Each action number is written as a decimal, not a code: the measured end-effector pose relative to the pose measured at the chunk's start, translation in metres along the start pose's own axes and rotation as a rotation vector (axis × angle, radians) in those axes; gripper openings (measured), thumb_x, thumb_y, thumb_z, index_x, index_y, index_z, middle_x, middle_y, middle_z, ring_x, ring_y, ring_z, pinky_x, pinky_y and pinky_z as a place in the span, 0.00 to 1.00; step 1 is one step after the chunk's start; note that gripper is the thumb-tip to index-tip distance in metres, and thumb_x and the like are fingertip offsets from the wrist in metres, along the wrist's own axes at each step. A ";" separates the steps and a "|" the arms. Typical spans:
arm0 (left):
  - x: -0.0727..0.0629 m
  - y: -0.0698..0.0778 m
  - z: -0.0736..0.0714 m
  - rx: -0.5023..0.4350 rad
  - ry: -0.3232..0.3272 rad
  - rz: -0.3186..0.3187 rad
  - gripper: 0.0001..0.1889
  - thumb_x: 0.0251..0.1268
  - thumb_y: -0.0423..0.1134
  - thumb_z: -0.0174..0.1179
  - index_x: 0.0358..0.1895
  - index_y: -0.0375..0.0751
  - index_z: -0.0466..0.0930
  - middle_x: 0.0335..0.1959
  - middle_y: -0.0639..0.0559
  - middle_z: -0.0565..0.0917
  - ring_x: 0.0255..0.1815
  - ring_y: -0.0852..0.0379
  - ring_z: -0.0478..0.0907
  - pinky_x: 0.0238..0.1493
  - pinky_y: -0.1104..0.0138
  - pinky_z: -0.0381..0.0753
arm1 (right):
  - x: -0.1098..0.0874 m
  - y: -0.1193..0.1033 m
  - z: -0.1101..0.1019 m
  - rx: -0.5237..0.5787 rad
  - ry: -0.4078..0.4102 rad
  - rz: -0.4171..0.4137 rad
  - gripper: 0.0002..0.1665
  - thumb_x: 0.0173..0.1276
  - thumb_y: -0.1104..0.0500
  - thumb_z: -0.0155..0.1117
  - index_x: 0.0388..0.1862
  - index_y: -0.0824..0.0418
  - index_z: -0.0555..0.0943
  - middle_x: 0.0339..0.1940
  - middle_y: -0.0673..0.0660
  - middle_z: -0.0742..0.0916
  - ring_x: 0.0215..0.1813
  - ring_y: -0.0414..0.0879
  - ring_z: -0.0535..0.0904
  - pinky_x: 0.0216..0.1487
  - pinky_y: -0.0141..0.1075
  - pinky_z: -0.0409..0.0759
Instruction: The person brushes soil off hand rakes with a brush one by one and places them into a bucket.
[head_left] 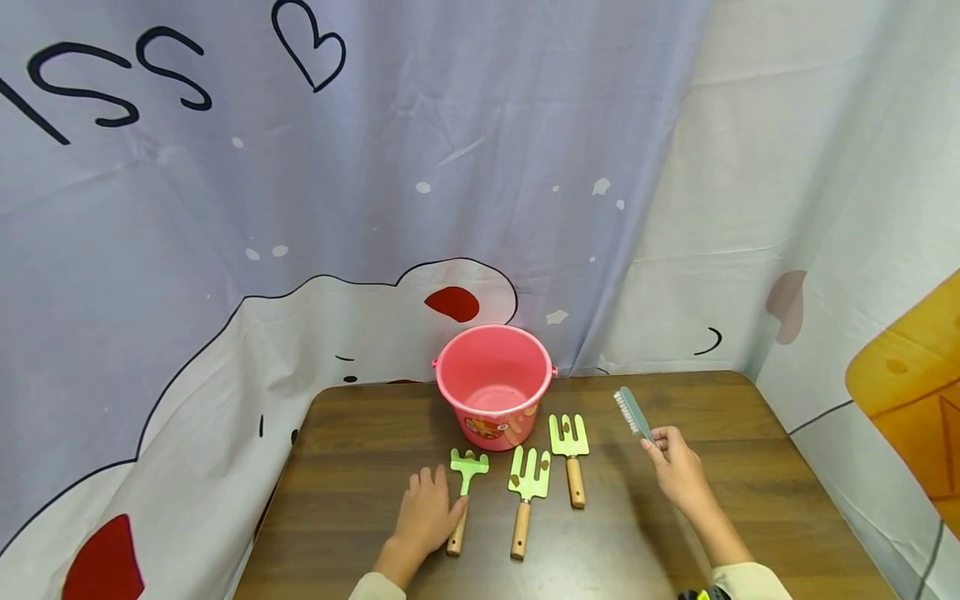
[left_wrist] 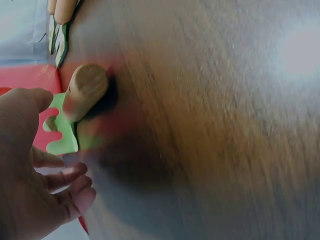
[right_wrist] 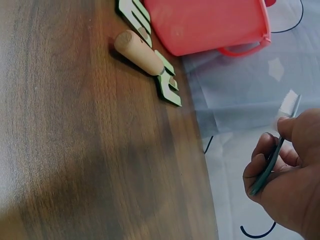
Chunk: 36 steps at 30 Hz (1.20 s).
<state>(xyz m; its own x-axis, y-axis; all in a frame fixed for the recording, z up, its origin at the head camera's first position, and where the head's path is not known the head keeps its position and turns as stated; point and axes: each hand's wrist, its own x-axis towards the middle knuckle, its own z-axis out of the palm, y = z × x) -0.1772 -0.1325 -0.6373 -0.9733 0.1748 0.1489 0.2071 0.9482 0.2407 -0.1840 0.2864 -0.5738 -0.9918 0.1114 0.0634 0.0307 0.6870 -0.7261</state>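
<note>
My left hand [head_left: 427,515] is low over the table beside a small green hand rake [head_left: 467,479] with a wooden handle. Its fingers are relaxed and apart, and the thumb lies right by the rake's neck; in the left wrist view the rake's handle end [left_wrist: 90,82] points toward the camera. Raised over the table's right side, my right hand [head_left: 678,471] pinches a grey-green brush [head_left: 635,412] with white bristles by one end, between thumb and fingers. The brush's handle [right_wrist: 270,167] runs across the fingers in the right wrist view.
A pink bucket [head_left: 517,425] stands at the back middle of the wooden table [head_left: 352,433]. Two green garden forks with wooden handles lie before it, a middle fork [head_left: 530,479] and a right fork [head_left: 570,442]. A printed curtain [head_left: 360,192] hangs behind the table.
</note>
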 end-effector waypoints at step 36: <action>-0.002 0.033 0.017 -0.265 -0.040 -0.225 0.34 0.56 0.35 0.73 0.62 0.17 0.71 0.43 0.29 0.80 0.43 0.32 0.82 0.45 0.41 0.85 | -0.005 0.007 0.001 -0.007 0.020 0.003 0.15 0.82 0.58 0.55 0.56 0.69 0.74 0.46 0.66 0.86 0.43 0.54 0.83 0.37 0.36 0.78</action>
<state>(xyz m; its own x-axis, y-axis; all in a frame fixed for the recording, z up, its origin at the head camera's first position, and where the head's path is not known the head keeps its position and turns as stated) -0.1698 -0.0974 -0.6466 -0.9995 -0.0151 0.0273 0.0008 0.8633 0.5047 -0.1792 0.2895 -0.5799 -0.9890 0.1275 0.0748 0.0345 0.6913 -0.7218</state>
